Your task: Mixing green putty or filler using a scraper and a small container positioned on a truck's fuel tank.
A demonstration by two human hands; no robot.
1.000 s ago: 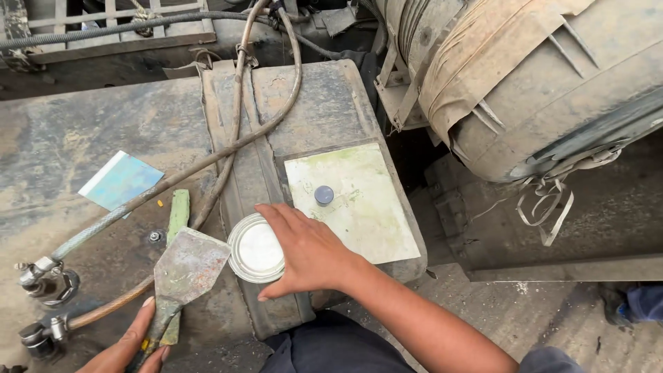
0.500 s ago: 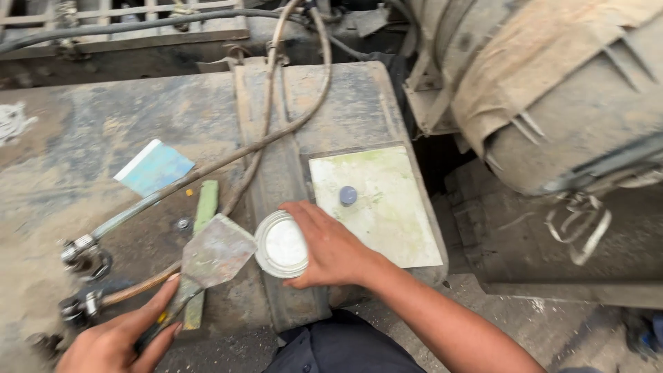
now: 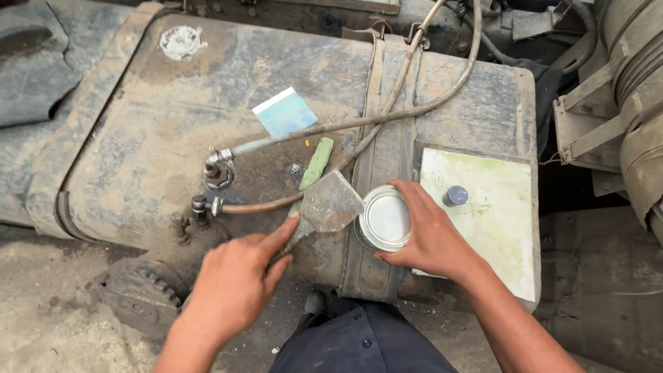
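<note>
Left hand [image 3: 231, 287] gripped a grey flat-bladed metal scraper [image 3: 326, 207], blade angled toward a round silver lidded tin [image 3: 384, 218]. Right hand [image 3: 431, 235] clasped the tin, steadying it on the rusty metal tank [image 3: 159, 124].

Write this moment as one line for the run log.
left hand: holds putty knife | right hand: grips round tin | surface: dirty metal tank | nearby: pale board, small blue cap

**Putty knife and tin on a grimy tank**

The left hand [image 3: 231, 287] grips a wide-bladed metal putty knife [image 3: 328, 205], blade beside a round silver tin [image 3: 384, 218] steadied by the right hand [image 3: 431, 238]. Both rest on a dirty metal tank [image 3: 152, 138], near a pale square board [image 3: 494, 214].
</note>
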